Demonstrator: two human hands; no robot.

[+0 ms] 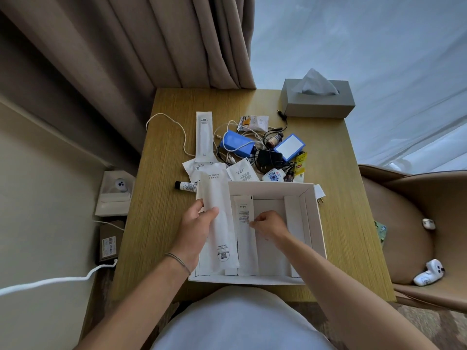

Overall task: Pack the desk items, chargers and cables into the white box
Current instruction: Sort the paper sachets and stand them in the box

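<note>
**Packets into box**

Left hand (195, 231) grips long packet (219, 215) over box (312, 215) left edge — long axis near-to-far. Right hand (270, 224) pinches second packet (244, 223) lying parallel inside. Chargers (269, 157), cables beyond, untouched.

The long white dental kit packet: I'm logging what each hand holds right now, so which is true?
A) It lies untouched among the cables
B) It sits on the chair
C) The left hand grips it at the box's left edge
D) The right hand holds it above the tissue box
C: the left hand is wrapped around the long white dental kit packet at the left edge of the white box, while the right hand handles a smaller sachet inside.
</note>
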